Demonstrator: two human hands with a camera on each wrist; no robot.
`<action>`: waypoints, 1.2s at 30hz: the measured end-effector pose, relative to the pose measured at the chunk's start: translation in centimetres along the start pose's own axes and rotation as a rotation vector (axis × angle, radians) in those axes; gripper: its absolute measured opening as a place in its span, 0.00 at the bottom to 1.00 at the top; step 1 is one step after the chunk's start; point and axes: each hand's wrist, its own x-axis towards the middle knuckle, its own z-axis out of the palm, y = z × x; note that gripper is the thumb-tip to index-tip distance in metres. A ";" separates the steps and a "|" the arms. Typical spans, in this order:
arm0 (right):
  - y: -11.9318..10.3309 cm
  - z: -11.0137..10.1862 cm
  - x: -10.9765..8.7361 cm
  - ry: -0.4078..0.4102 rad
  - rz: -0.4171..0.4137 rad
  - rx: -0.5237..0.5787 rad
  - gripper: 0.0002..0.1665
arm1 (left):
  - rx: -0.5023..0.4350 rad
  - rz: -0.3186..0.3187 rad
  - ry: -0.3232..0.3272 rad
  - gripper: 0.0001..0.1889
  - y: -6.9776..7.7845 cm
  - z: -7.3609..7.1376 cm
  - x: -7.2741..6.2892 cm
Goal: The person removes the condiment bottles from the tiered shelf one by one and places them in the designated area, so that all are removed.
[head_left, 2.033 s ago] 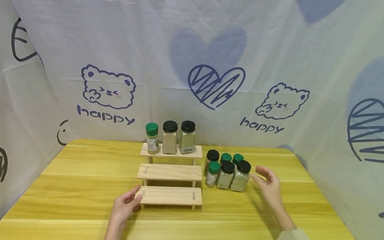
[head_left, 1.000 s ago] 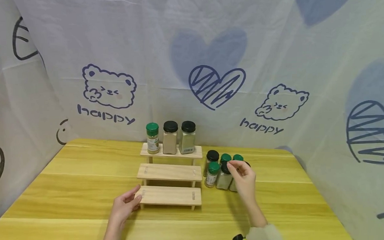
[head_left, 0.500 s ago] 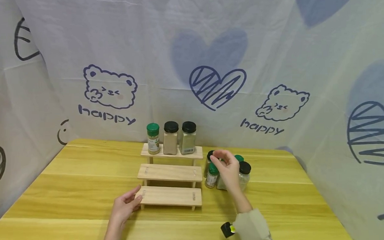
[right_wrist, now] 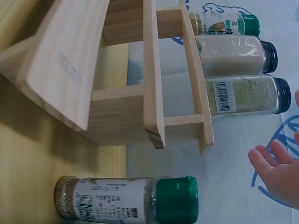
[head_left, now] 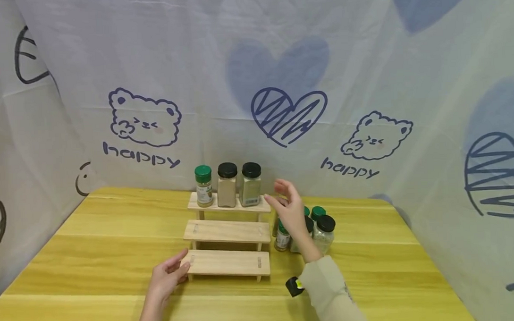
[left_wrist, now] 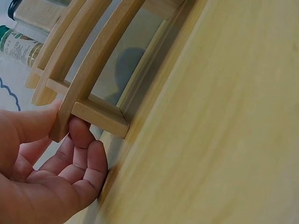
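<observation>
A three-tier wooden display rack [head_left: 227, 263] stands on the table. My left hand [head_left: 167, 277] pinches the left end of its lowest board, thumb above and a finger beneath in the left wrist view. On the top tier stand a green-capped spice jar [head_left: 204, 187] and two black-capped spice jars [head_left: 227, 187]. My right hand [head_left: 289, 210] is raised beside the right end of the top tier, fingers spread and holding nothing. Below it, several more spice jars [head_left: 325, 236] stand right of the rack, partly hidden by the hand and forearm. One green-capped jar [right_wrist: 126, 200] appears low in the right wrist view.
The wooden table [head_left: 94, 251] runs back to a pale printed cloth [head_left: 213, 133] hanging behind it. The cloth also encloses both sides. The two lower tiers of the rack are bare.
My right hand has passed leftward from the right side of the loose jars, over them, then up and back to the top tier's right end. The left hand stays in place.
</observation>
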 end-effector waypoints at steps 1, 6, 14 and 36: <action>-0.1 0.1 0.2 -0.003 -0.008 -0.007 0.26 | -0.002 0.001 -0.001 0.23 0.0 0.0 0.0; -0.1 0.5 1.4 -0.034 -0.033 -0.047 0.30 | -0.001 0.009 0.004 0.23 0.1 -0.1 0.1; -0.3 0.9 3.2 -0.117 -0.051 -0.077 0.35 | -0.003 0.012 0.008 0.23 0.0 -0.1 0.1; 2.1 1.7 4.7 -0.259 -0.100 -0.006 0.34 | -0.015 0.002 0.014 0.23 -0.1 0.0 0.0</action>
